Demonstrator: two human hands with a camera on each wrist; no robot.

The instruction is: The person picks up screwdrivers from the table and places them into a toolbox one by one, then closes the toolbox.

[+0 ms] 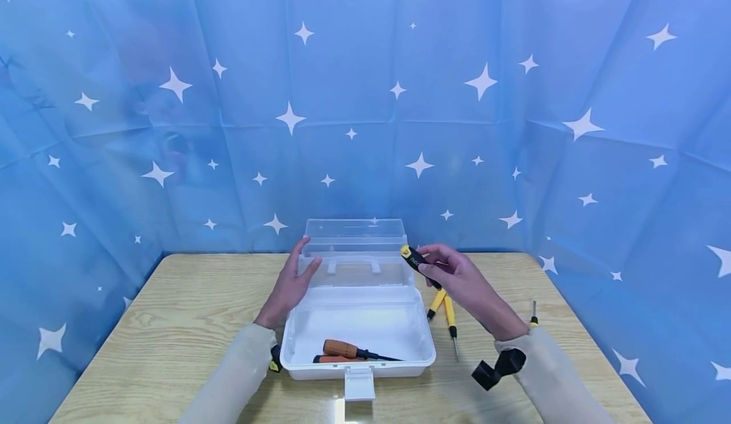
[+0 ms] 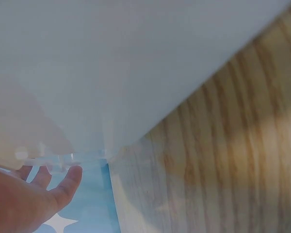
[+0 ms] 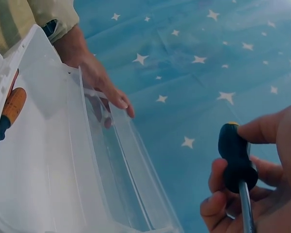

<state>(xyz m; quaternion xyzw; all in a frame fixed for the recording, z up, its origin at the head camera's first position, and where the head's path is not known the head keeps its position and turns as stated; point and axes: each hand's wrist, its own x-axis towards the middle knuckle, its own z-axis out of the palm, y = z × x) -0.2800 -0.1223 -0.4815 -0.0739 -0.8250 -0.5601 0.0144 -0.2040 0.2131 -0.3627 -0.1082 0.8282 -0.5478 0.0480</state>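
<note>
Holding in the right hand a short screwdriver with a dark rounded handle, yellow end and metal shaft. Pointing that shaft toward the view's lower edge. Showing at left an open white plastic box with a clear plastic lid, and, inside near the rim, an orange-brown-handled screwdriver. Placing the left hand, below a pale sleeve, at the lid's edge. Backed by blue cloth printed with white stars.
</note>
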